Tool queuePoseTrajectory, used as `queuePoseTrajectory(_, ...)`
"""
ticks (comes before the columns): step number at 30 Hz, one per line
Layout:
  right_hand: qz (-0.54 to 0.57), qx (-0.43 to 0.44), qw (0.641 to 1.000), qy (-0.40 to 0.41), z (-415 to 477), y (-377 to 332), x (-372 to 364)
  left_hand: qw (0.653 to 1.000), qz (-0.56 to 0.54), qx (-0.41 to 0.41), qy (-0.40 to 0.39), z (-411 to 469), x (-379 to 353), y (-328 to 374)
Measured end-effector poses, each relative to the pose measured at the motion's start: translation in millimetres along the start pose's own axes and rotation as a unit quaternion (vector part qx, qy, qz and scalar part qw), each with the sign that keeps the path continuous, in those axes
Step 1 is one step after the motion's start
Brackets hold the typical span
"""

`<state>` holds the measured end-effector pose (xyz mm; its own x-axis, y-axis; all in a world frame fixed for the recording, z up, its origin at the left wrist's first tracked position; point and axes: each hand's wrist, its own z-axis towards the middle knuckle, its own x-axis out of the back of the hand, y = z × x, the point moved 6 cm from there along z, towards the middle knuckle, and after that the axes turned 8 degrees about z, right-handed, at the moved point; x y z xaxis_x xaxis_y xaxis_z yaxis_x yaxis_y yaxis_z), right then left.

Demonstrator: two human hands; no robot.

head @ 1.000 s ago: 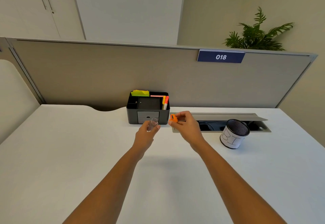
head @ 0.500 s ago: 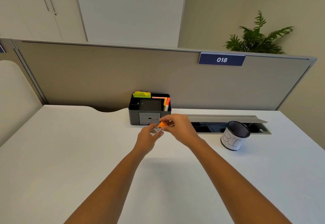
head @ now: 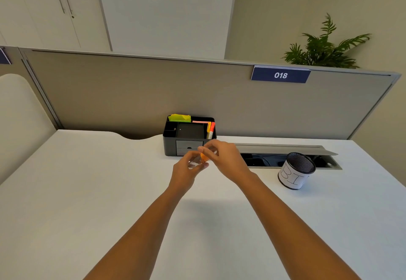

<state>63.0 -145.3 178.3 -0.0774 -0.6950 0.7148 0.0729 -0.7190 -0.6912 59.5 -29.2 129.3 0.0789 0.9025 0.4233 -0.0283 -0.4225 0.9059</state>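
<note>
Pinching orange piece (head: 204, 158), sign (head: 280, 75) "018", cup (head: 294, 178) "BI"

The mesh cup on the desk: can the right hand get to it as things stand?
Probably yes: only bare desk lies between the right hand and the mesh cup. But its fingers pinch an orange piece, so it is not free.

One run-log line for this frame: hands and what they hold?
left hand: pinches small clear item, mostly hidden | right hand: pinches orange cap against it | place: above white desk, before black organizer
</note>
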Motion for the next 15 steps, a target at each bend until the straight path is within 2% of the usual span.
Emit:
queuePoseTrajectory(3, 0.066, 0.057, 0.996, -0.023, -5.9, -6.9, 1.3, 1.0, -0.007, 0.004, 0.001, 1.7, 3.5, 0.6)
queuePoseTrajectory(8, 0.044, 0.07, 0.996, -0.039, -7.8, -5.9, 1.7, 1.0, -0.005, 0.007, -0.011, 3.9, 1.1, -0.1)
queuePoseTrajectory(15, 0.068, 0.007, 0.997, -0.039, 1.2, -1.3, 6.6, 1.0, 0.003, -0.018, 0.009, 2.0, -2.2, -1.2)
